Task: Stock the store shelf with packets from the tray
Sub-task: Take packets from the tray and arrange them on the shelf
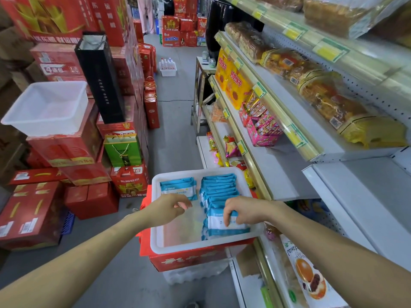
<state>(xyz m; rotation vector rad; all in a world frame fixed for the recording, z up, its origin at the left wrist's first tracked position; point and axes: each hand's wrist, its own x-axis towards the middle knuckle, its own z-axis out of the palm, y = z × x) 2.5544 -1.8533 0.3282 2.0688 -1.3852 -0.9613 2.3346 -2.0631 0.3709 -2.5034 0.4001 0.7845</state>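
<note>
- Head view: a white plastic tray (156, 230) is sitting on a red box (189, 261), pressed up against the shelf (278, 174) on the right.
- A row of glossy blue-and-white packets (219, 185) is standing on edge along the tray's right side; a small flat stack (179, 187) is lying at the far left corner.
- The right hand (242, 210) is curling its fingers over the top of the nearest packet (229, 227) and pinching it.
- The left hand (169, 206) is hovering over the tray's bare floor, fingers loosely curled, gripping nothing.
- Pink snack boxes (263, 130) are taking up the far end of the shelf board; the near end is showing bare white metal.
- Clear-wrapped bread bags (329, 101) are crowding the board above.
- Across the aisle, red cartons (29, 214) are piling high, carrying an empty white tub (46, 107), a tall black bag (100, 78) and a green bag (123, 150).
</note>
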